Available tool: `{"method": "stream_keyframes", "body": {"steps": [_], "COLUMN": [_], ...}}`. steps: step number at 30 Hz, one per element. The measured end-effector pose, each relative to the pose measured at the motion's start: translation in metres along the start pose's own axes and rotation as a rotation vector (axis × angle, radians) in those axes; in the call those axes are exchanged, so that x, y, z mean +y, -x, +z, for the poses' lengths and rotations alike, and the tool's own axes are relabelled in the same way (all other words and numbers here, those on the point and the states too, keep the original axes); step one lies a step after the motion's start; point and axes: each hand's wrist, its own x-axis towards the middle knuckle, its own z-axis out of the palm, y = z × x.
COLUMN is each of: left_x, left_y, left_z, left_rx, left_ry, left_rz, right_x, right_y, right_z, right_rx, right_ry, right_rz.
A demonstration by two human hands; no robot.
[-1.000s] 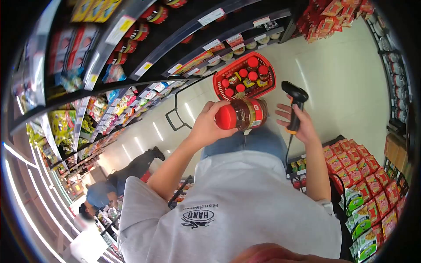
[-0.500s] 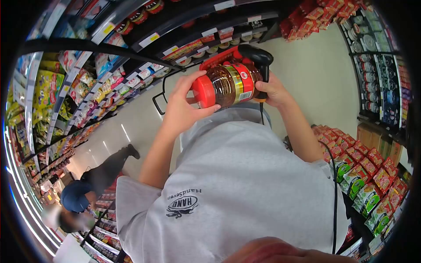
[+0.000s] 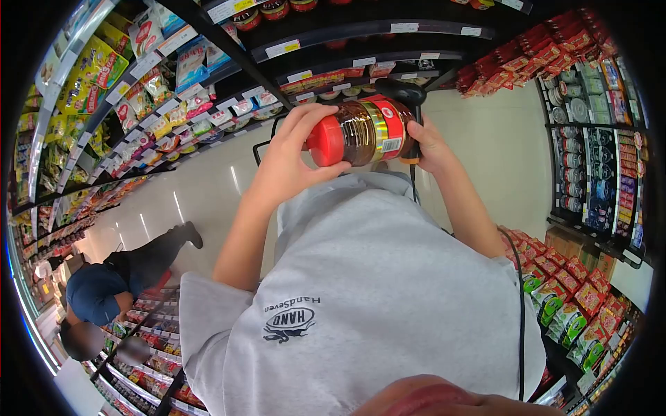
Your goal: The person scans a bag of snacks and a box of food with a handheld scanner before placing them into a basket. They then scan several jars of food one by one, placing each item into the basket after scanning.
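Observation:
A large jar [image 3: 359, 132] with a red lid and dark contents lies sideways in front of my chest. My left hand [image 3: 298, 149] wraps round its lid end, thumb below and fingers above. At the other end, my right hand [image 3: 431, 144] has its fingers closed on the jar's base and on the handle of a black scanner-like device [image 3: 404, 91]. A cable hangs down from that device. The barcode on the jar's label faces up toward me.
Shelves of bagged goods [image 3: 83, 76] stand on the left, jars and cans line the shelf [image 3: 388, 52] ahead. Canned goods [image 3: 572, 156] and red packets [image 3: 555, 277] are at the right. Another person [image 3: 104, 291] is at the lower left, over the pale floor [image 3: 479, 132].
The view has shifted, so the shelves and the other person appear elsewhere. The jar sits slightly higher in view, still between both hands. The red object behind it no longer shows.

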Motion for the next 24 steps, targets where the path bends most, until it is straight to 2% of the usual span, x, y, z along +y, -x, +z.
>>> {"method": "stream_keyframes", "body": {"steps": [4, 8, 10, 11, 16, 18, 22, 24], "left_x": [-0.010, -0.032, -0.036, -0.035, -0.058, -0.064, -0.071, -0.080], "left_y": [0.010, 0.024, 0.028, 0.030, 0.033, 0.034, 0.026, 0.018], "left_z": [-0.010, -0.005, -0.005, -0.004, 0.001, 0.002, 0.006, 0.012], "left_rx": [-0.024, 0.046, 0.060, 0.063, 0.068, 0.093, 0.082, 0.087], "left_ry": [0.001, 0.116, 0.169, 0.122, -0.031, -0.073, -0.068, -0.030], "left_rz": [-0.044, -0.091, -0.119, -0.148, -0.221, -0.277, -0.301, -0.306], "right_x": [0.011, 0.009, -0.011, -0.014, -0.029, -0.033, -0.016, -0.009], "right_y": [-0.011, -0.013, -0.003, 0.000, 0.026, 0.039, 0.047, 0.046], "right_z": [0.003, 0.010, 0.031, 0.031, 0.030, 0.020, 0.019, 0.015], "right_rx": [0.047, 0.070, 0.192, 0.276, 0.276, 0.005, -0.053, -0.064], "right_ry": [0.060, 0.087, 0.284, 0.351, 0.256, 0.115, 0.168, 0.132], "right_rz": [0.000, 0.034, 0.085, 0.084, 0.029, 0.222, 0.366, 0.367]}}
